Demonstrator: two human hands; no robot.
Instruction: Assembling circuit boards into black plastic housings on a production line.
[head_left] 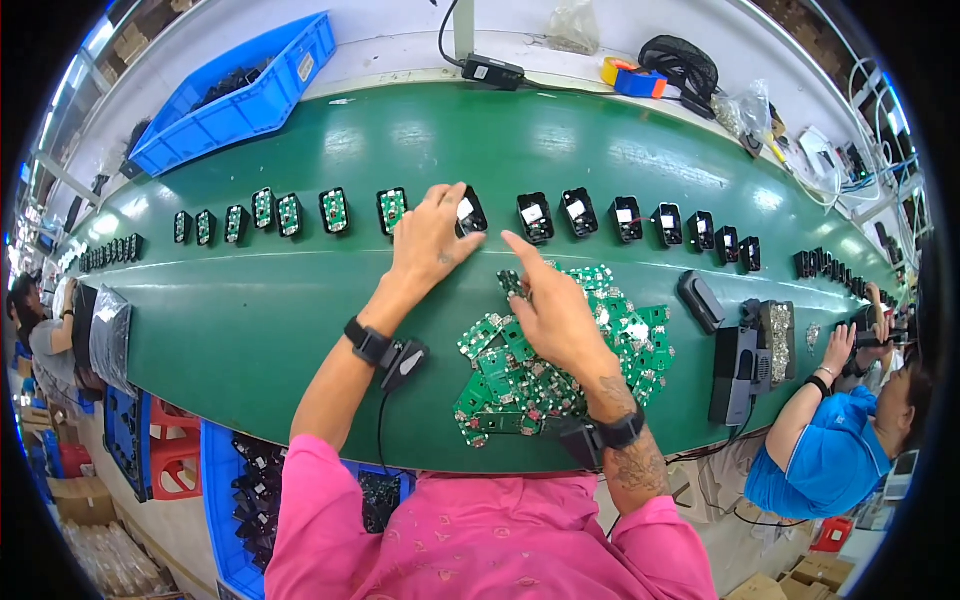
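Note:
My left hand (435, 235) is closed around the left side of a black plastic housing (471, 215), fingertips at its far end and thumb at its near end. A white piece shows inside that housing. Just to the right, my right hand (552, 308) pinches a small green circuit board (509, 283), its index finger stretched out toward the housing. Under and around that hand lies a loose pile of green circuit boards (495, 370). Leftward runs a row of black housings with green boards in them (334, 211); the housings on the right (578, 212) show white pieces and no green board.
A blue crate (225, 125) with dark parts stands at the far left of the green table (430, 130). Tape rolls (632, 78) lie at the back. A black device (733, 375) stands right of the pile. Co-workers sit at the right (830, 440) and far left (50, 335).

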